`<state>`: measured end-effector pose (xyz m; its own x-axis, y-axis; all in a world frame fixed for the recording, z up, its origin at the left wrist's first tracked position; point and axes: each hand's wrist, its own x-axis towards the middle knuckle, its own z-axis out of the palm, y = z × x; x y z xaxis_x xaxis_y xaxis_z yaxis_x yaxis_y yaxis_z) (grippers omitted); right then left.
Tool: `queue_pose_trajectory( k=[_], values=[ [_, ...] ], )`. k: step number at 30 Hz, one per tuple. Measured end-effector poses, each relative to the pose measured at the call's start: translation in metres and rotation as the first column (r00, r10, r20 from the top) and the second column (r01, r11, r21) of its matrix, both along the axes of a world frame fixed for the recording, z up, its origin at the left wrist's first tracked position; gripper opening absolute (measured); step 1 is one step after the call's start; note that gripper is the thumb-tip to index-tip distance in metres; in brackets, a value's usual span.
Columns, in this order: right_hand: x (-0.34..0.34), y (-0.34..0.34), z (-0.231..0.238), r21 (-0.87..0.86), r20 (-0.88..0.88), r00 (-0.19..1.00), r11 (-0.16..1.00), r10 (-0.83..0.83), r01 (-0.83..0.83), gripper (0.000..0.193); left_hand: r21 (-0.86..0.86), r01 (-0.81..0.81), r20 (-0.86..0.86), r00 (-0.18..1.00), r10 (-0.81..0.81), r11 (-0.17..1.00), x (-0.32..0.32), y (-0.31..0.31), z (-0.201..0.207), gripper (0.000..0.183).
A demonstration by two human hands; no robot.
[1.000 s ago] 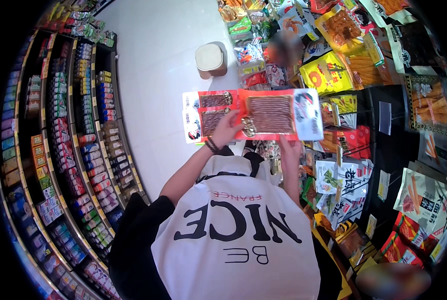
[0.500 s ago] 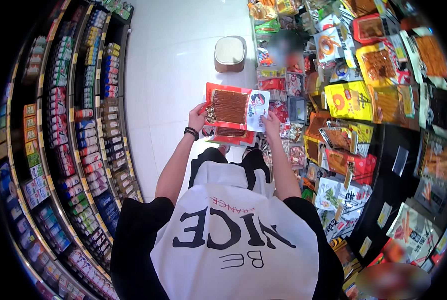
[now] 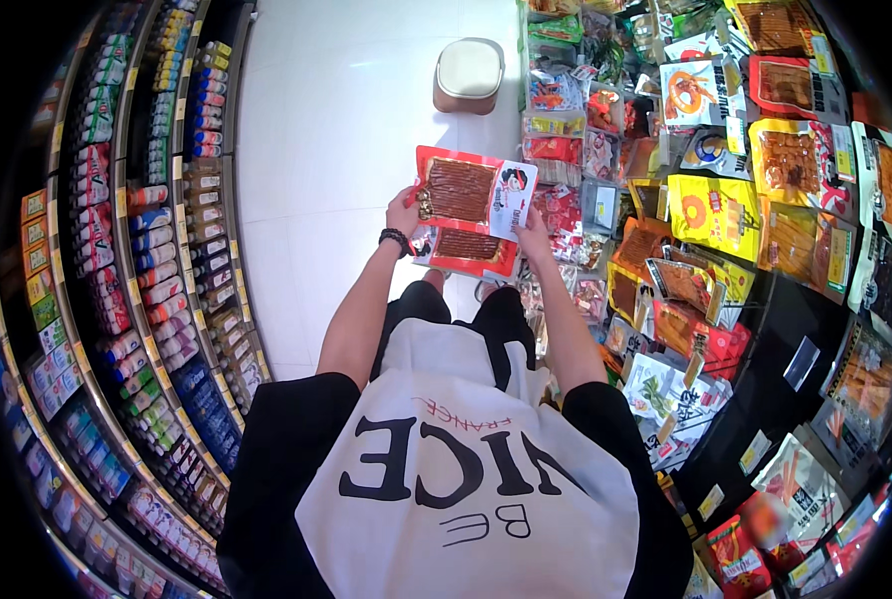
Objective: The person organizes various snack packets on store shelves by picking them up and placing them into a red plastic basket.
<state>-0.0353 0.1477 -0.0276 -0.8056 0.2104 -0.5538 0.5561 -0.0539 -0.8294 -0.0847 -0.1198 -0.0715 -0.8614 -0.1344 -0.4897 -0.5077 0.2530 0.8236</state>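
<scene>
In front of me is a red snack packet [image 3: 460, 192] with a clear window over brown, ridged strips and a white panel at its right end. A second snack packet [image 3: 466, 247] of the same kind lies partly beneath it, toward me. My left hand [image 3: 403, 213], with a dark bead bracelet on its wrist, is closed on the left edge of the upper packet. My right hand [image 3: 533, 237] pinches the lower right corner by the white panel. Whether either hand also grips the lower packet is hidden.
Shelves of bottles and boxes [image 3: 166, 290] run along my left. On the right is a display of bagged snacks [image 3: 713, 212], with more packs [image 3: 556, 150] in clear bins beside it. A cream-topped brown bin [image 3: 468, 75] stands on the white floor [image 3: 306, 120] ahead.
More of the lower packet shows below the upper one. The upper packet has tilted slightly, and both hands keep hold. My view has shifted a little.
</scene>
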Motion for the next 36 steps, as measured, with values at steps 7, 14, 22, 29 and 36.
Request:
queue_pose_trajectory(
  k=[7,14,22,29,36],
  values=[
    [0.057,0.015,-0.01,0.199,0.129,0.991,0.98,-0.026,-0.001,0.041,-0.21,0.051,-0.161,0.983,-0.086,0.976,-0.007,-0.006,0.023,0.043],
    [0.124,0.03,0.027,0.012,0.309,0.939,0.988,-0.152,0.156,0.021,-0.394,0.022,-0.397,0.898,-0.191,0.919,0.003,0.004,0.064,0.034],
    [0.106,0.126,0.118,-0.001,-0.265,0.813,0.843,-0.518,0.537,0.016,-0.078,0.51,-0.367,0.784,-0.501,0.856,0.024,0.112,0.119,0.023],
    [0.037,0.292,0.226,0.168,-0.638,0.526,0.565,-0.562,0.808,0.022,-0.004,0.923,-0.407,0.351,-0.843,0.386,0.034,0.236,0.23,0.023],
    [-0.002,0.429,0.225,0.258,-0.723,0.284,0.136,-0.629,0.957,0.064,0.058,0.954,-0.46,0.286,-0.84,0.293,0.064,0.307,0.243,0.024]
  ],
)
